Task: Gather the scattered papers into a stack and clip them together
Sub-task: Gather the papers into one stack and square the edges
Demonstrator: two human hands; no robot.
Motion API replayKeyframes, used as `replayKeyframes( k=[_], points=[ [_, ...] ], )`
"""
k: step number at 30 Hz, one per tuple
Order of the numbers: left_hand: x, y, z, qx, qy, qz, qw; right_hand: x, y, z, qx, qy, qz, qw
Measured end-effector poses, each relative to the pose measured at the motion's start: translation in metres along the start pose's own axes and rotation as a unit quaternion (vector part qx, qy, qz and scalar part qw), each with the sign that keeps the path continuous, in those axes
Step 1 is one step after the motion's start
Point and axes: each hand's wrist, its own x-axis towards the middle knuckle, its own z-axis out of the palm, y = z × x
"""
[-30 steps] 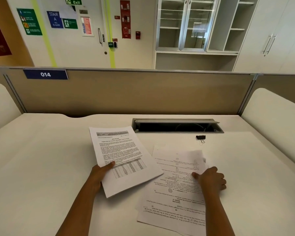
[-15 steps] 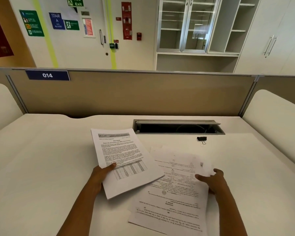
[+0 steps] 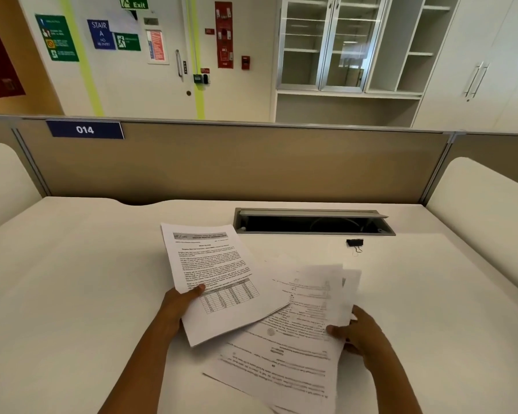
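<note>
My left hand (image 3: 176,309) grips a thin stack of printed papers (image 3: 216,273) by its lower left edge, thumb on top beside a printed table; the stack is held tilted above the desk. My right hand (image 3: 358,334) pinches the right edge of a second bunch of printed sheets (image 3: 293,351), which lie askew and partly lifted off the desk, fanned at the top. This bunch slides under the lower corner of the left stack. A small black binder clip (image 3: 354,242) lies alone on the desk, beyond the sheets and to the right.
The white desk (image 3: 72,279) is bounded at the back by a tan partition (image 3: 251,165) with a label reading 014. An open cable tray slot (image 3: 311,224) sits in the desk just behind the clip. Rounded white side panels (image 3: 491,210) flank the desk.
My right hand went from resting flat on the loose sheets to gripping their right edge and lifting them. The sheets shifted and fanned. My left hand kept its stack steady.
</note>
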Motion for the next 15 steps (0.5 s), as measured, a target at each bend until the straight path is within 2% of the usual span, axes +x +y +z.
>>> replayKeyframes(
  k=[2, 4, 6, 11, 15],
  points=[
    [-0.001, 0.000, -0.001, 0.001, -0.001, 0.003, 1.000, 0.000, -0.013, -0.006, -0.068, 0.087, -0.057, 0.992],
    [-0.002, 0.000, -0.001, 0.005, -0.004, 0.010, 1.000, -0.007, -0.035, -0.015, -0.139, 0.168, -0.134, 0.967],
    [-0.004, 0.001, 0.000, 0.007, -0.010, 0.020, 1.000, -0.019, -0.062, -0.022, -0.160, 0.213, -0.205, 0.942],
    [-0.007, 0.002, -0.002, 0.033, -0.045, 0.016, 0.998, -0.052, -0.128, -0.029, -0.097, 0.274, -0.327, 0.899],
    [-0.010, 0.005, -0.004, 0.075, -0.102, 0.000, 0.992, -0.043, -0.159, -0.025, -0.094, 0.244, -0.339, 0.904]
  ],
)
